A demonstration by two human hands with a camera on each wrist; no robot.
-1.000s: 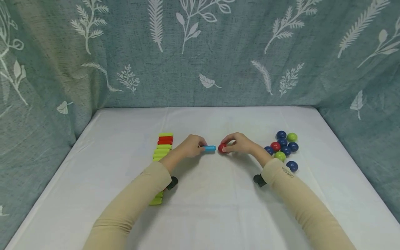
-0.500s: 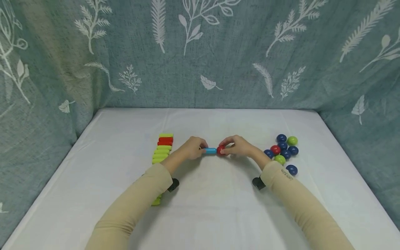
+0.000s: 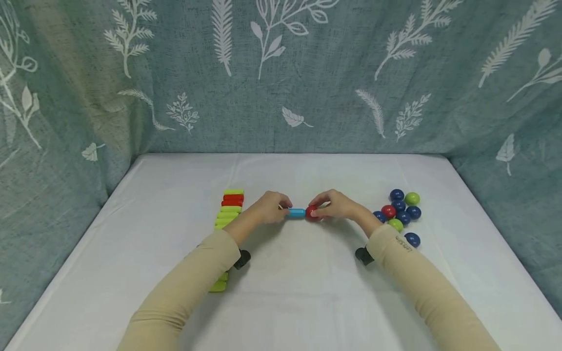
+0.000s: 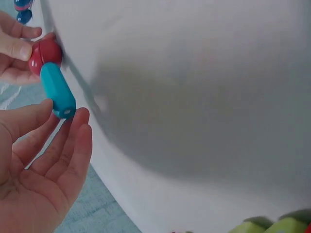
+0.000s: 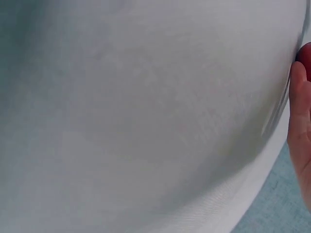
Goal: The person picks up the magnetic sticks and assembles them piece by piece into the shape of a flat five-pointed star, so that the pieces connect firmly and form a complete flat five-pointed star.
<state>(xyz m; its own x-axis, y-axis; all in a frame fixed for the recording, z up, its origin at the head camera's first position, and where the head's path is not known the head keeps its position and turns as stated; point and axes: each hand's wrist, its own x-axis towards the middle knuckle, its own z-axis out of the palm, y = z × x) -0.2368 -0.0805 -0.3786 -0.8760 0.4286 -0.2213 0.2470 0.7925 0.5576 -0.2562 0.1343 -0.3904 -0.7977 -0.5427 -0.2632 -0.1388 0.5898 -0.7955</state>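
Observation:
Near the middle of the table, my left hand [image 3: 269, 207] pinches a light blue rod [image 3: 296, 213] by its left end, between thumb and fingertips. A glossy red ball [image 3: 310, 212] is held in the fingers of my right hand [image 3: 337, 204]. Ball and rod touch end to end. From the left wrist, the blue rod [image 4: 57, 87] looks faceted, with its far end against the red ball [image 4: 41, 62]. At the right wrist view's edge only part of the right hand [image 5: 300, 111] and a sliver of the red ball [image 5: 306, 56] show.
A column of yellow-green rods [image 3: 228, 215] and red rods [image 3: 232, 200] lies on the left, partly hidden by my left arm. To the right sits a cluster of dark blue balls [image 3: 398, 205], green balls [image 3: 412, 198] and one red ball [image 3: 388, 211], beside my right forearm. A patterned curtain [image 3: 281, 78] hangs behind.
One second ago a small gap lay between the rod and the red ball. They came together by half a second ago and still touch now; the hands have barely moved since.

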